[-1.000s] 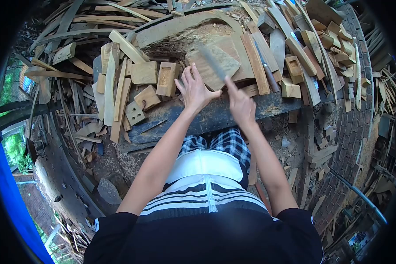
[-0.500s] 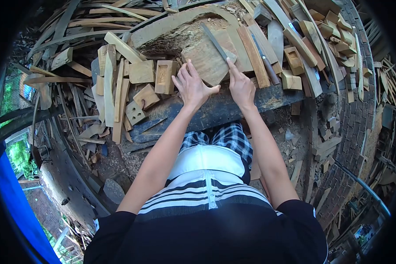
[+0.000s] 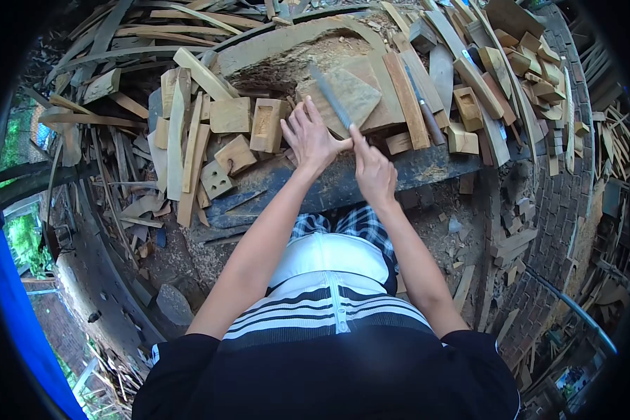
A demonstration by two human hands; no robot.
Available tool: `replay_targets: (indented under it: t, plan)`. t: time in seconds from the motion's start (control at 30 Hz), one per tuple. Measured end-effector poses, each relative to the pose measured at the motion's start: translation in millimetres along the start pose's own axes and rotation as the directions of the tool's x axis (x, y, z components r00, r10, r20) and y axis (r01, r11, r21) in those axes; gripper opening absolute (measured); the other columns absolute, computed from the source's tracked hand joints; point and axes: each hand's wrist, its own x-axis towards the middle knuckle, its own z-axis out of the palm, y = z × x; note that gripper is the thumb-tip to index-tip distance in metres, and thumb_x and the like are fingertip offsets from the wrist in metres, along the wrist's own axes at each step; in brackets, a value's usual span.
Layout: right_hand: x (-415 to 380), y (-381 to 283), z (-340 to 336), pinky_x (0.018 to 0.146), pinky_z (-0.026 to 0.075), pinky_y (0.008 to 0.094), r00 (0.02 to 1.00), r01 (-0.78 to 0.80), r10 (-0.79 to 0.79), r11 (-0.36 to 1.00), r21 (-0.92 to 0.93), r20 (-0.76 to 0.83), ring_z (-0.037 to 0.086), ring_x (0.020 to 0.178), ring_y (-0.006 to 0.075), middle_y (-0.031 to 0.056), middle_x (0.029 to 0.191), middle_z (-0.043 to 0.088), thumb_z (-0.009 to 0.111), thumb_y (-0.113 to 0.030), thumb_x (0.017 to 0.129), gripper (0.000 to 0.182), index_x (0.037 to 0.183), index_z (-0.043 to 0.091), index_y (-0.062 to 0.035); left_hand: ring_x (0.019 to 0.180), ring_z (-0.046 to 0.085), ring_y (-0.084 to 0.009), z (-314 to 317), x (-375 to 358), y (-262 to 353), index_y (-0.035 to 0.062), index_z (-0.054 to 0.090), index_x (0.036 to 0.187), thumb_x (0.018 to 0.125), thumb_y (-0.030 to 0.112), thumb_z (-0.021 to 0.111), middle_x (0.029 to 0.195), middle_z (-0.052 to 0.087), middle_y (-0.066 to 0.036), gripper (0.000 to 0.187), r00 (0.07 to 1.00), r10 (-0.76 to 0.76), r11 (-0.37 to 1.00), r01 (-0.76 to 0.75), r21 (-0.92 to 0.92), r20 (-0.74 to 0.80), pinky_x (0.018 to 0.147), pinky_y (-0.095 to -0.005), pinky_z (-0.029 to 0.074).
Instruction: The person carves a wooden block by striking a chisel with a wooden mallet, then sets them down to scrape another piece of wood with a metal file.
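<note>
A flat squarish wooden board (image 3: 353, 92) lies on a large worn wooden block (image 3: 388, 105). My left hand (image 3: 311, 143) presses at the board's near left edge, its fingers spread and thumb stretched to the right. In my right hand (image 3: 375, 166) is a long flat metal file (image 3: 329, 94), gripped at its near end. The file lies slantwise across the board, its far end pointing up and to the left. My right hand is just beside my left thumb.
Hollowed wooden blocks (image 3: 267, 126) and long strips (image 3: 178, 133) lie to the left. A wooden-handled tool (image 3: 430, 120) rests beside a reddish strip (image 3: 407, 101) on the right. More blocks (image 3: 539, 63) are heaped at the far right, near a brick surface (image 3: 556, 175).
My right hand has moved toward me and slightly left, drawing the file along the board. My left hand stays at nearly the same place.
</note>
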Motion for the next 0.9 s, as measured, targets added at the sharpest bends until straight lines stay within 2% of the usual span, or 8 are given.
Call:
replay_targets:
  t: [0.1, 0.17, 0.3, 0.47, 0.57, 0.67, 0.83, 0.9]
  plan:
    - [5, 5, -13, 0.058, 0.052, 0.0508, 0.992, 0.014, -0.002, 0.996, -0.09, 0.125, 0.065, 0.066, 0.0386, 0.0156, 0.068, 0.061, 0.056, -0.02, 0.095, 0.049, 0.141, 0.049, -0.0378, 0.13, 0.036, -0.0382, 2, -1, 2, -0.0059, 0.024, 0.145, 0.052, 0.053, 0.088, 0.137, 0.038, -0.023, 0.128, 1.0, -0.007, 1.0, 0.007, -0.029, -0.002, 0.111, -0.0539, 0.023]
    - [35, 27, -10, 0.058, 0.053, 0.0521, 0.999, 0.009, -0.012, 0.997, -0.079, -0.033, 0.065, 0.066, 0.0393, 0.0157, 0.067, 0.06, 0.056, -0.022, 0.095, 0.049, 0.141, 0.048, -0.0371, 0.134, 0.033, -0.0371, -1, -1, 2, -0.0062, 0.024, 0.146, 0.052, 0.052, 0.088, 0.14, 0.036, -0.021, 0.128, 0.998, -0.01, 0.999, 0.012, -0.034, 0.06, 0.115, -0.057, 0.017]
    - [48, 30, -2, 0.058, 0.053, 0.053, 0.994, -0.027, 0.026, 1.0, -0.01, -0.109, 0.066, 0.067, 0.0391, 0.0155, 0.067, 0.061, 0.056, -0.023, 0.095, 0.05, 0.142, 0.048, -0.0371, 0.131, 0.034, -0.0387, -2, -1, 3, -0.0064, 0.024, 0.146, 0.051, 0.053, 0.088, 0.137, 0.037, -0.024, 0.129, 0.999, -0.014, 1.0, 0.015, -0.017, 0.045, 0.112, -0.0531, 0.022]
    - [8, 10, -15, 0.058, 0.053, 0.0535, 0.992, 0.08, -0.067, 0.989, -0.124, 0.103, 0.066, 0.067, 0.0397, 0.0167, 0.072, 0.064, 0.053, -0.021, 0.096, 0.049, 0.142, 0.046, -0.0363, 0.13, 0.035, -0.0387, 1, 0, 1, -0.0065, 0.024, 0.145, 0.051, 0.053, 0.088, 0.137, 0.037, -0.024, 0.129, 1.0, -0.01, 1.0, 0.01, -0.028, 0.02, 0.112, -0.0525, 0.022]
    - [57, 32, -14, 0.057, 0.053, 0.0514, 0.998, -0.067, 0.066, 0.993, -0.101, -0.017, 0.066, 0.068, 0.0397, 0.0168, 0.071, 0.064, 0.053, -0.022, 0.096, 0.047, 0.141, 0.048, -0.0358, 0.13, 0.035, -0.0391, 2, -2, 2, -0.0067, 0.024, 0.145, 0.051, 0.052, 0.088, 0.137, 0.037, -0.024, 0.128, 1.0, 0.007, 1.0, -0.007, -0.015, 0.015, 0.112, -0.052, 0.022]
    - [57, 46, 4, 0.056, 0.053, 0.0501, 0.99, 0.025, -0.029, 0.999, -0.03, -0.136, 0.065, 0.066, 0.0398, 0.0162, 0.07, 0.064, 0.054, -0.023, 0.096, 0.045, 0.139, 0.05, -0.0353, 0.129, 0.036, -0.039, -2, -1, 5, -0.0069, 0.024, 0.145, 0.051, 0.052, 0.088, 0.136, 0.037, -0.024, 0.128, 1.0, -0.007, 1.0, 0.007, -0.015, 0.011, 0.112, -0.051, 0.023]
    - [16, 11, -15, 0.054, 0.052, 0.0485, 0.99, 0.062, -0.05, 0.994, -0.089, 0.129, 0.064, 0.06, 0.0384, 0.0172, 0.067, 0.062, 0.055, -0.023, 0.096, 0.043, 0.137, 0.053, -0.0342, 0.128, 0.037, -0.0389, -2, -1, 3, -0.0068, 0.024, 0.145, 0.05, 0.051, 0.089, 0.136, 0.038, -0.024, 0.128, 1.0, -0.007, 1.0, 0.008, -0.019, 0.026, 0.11, -0.0507, 0.024]
    - [45, 34, -6, 0.055, 0.052, 0.0492, 0.996, 0.06, -0.065, 0.995, -0.076, -0.067, 0.064, 0.06, 0.0389, 0.017, 0.068, 0.063, 0.054, -0.023, 0.097, 0.043, 0.138, 0.052, -0.0337, 0.128, 0.038, -0.0392, 1, -4, 2, -0.0068, 0.024, 0.145, 0.05, 0.051, 0.089, 0.136, 0.038, -0.024, 0.128, 1.0, -0.005, 1.0, 0.006, -0.021, 0.028, 0.11, -0.0509, 0.024]
